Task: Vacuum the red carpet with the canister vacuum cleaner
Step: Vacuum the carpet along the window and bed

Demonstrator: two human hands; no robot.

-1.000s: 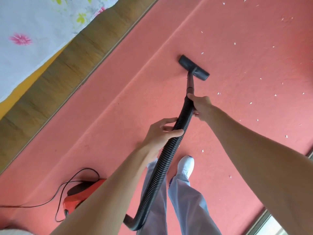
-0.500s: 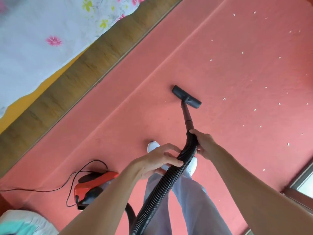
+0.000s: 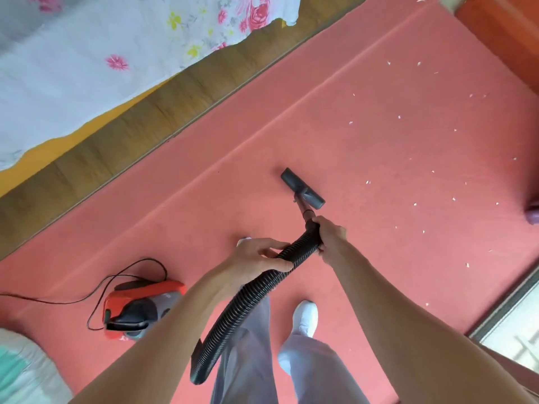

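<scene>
The red carpet (image 3: 364, 141) fills most of the view, with several small white scraps scattered over its right half. A black floor nozzle (image 3: 303, 188) lies flat on it near the centre, on a short dark tube. My right hand (image 3: 331, 239) grips the top of the ribbed black hose (image 3: 239, 304) just behind that tube. My left hand (image 3: 256, 262) holds the hose lower down, fingers curled over it. The hose curves down past my legs. The red and black canister (image 3: 140, 309) sits on the carpet at the lower left.
A black power cord (image 3: 96, 290) loops from the canister to the left edge. A wooden bed frame (image 3: 131, 132) with a floral sheet (image 3: 87, 62) runs along the upper left. An orange wooden piece (image 3: 507, 33) stands top right, a window frame (image 3: 507, 310) lower right. My white shoe (image 3: 304, 316) rests on the carpet.
The nozzle has been drawn back toward my feet, away from the scraps. Both hands came nearer with the hose. The view tilted, showing more of the canister and bed.
</scene>
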